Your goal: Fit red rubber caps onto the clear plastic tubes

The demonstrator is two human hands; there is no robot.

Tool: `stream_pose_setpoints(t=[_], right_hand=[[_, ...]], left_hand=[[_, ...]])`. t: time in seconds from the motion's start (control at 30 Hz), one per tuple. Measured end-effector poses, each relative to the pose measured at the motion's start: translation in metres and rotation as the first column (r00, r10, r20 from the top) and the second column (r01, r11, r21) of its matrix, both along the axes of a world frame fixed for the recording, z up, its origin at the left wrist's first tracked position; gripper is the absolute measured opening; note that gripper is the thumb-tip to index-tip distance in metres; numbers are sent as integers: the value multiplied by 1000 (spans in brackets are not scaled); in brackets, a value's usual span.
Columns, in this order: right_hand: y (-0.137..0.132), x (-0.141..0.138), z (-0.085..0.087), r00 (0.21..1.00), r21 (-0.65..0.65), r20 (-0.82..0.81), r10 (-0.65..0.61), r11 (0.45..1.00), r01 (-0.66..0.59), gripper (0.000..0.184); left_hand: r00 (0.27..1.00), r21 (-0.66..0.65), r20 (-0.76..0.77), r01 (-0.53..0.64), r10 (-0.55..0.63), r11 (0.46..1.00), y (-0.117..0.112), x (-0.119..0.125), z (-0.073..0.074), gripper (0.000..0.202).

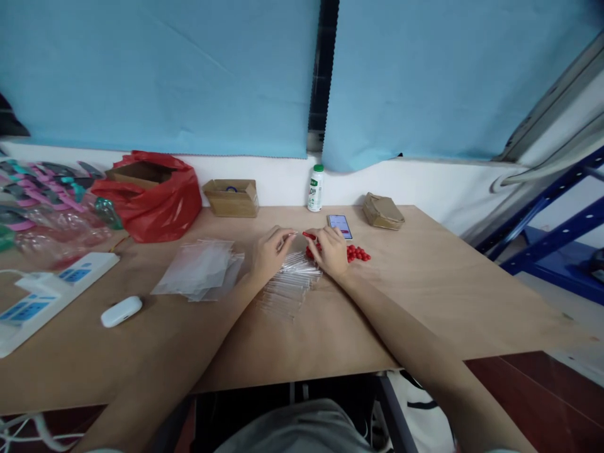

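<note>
My left hand (271,253) is closed in a pinch on a thin transparent tube (295,233), whose end points right. Facing it, my right hand (333,250) pinches a small red cap (309,235) between thumb and fingertips. A narrow gap separates the tube end from the cap. Below and between the hands lies a loose pile of thin transparent tubes (287,290). Several more small red caps (358,253) are heaped just right of my right hand, which partly hides them.
Transparent plastic bags (193,270) lie left of my left forearm. Behind stand a cardboard box (231,200), a white bottle (316,189), a phone (340,225) and a brown packet (383,211). A red bag (165,211), power strip (61,292) and white case (121,311) occupy the left.
</note>
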State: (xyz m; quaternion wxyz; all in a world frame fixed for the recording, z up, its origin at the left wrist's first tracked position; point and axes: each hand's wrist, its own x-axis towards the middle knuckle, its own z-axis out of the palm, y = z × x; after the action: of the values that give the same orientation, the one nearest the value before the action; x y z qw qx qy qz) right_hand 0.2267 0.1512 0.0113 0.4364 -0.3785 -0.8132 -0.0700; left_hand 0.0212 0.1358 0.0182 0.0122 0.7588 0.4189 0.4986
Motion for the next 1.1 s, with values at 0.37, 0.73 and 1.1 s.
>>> stream_pose_setpoints(t=[0.37,0.73,1.1], right_hand=[[-18,-6,1,996,-49,-79,32,998,-36,23],[-47,-10,2,986,-122,-167,19,992,-40,22],[-55,-15,16,930,-197,-357,91,966,-170,23]], left_hand=[[999,-18,-19,27,-27,999,-20,0,15,25],[996,-57,-28,78,-80,995,-35,0,22,23],[986,-54,-10,165,-166,985,-34,-4,29,20]])
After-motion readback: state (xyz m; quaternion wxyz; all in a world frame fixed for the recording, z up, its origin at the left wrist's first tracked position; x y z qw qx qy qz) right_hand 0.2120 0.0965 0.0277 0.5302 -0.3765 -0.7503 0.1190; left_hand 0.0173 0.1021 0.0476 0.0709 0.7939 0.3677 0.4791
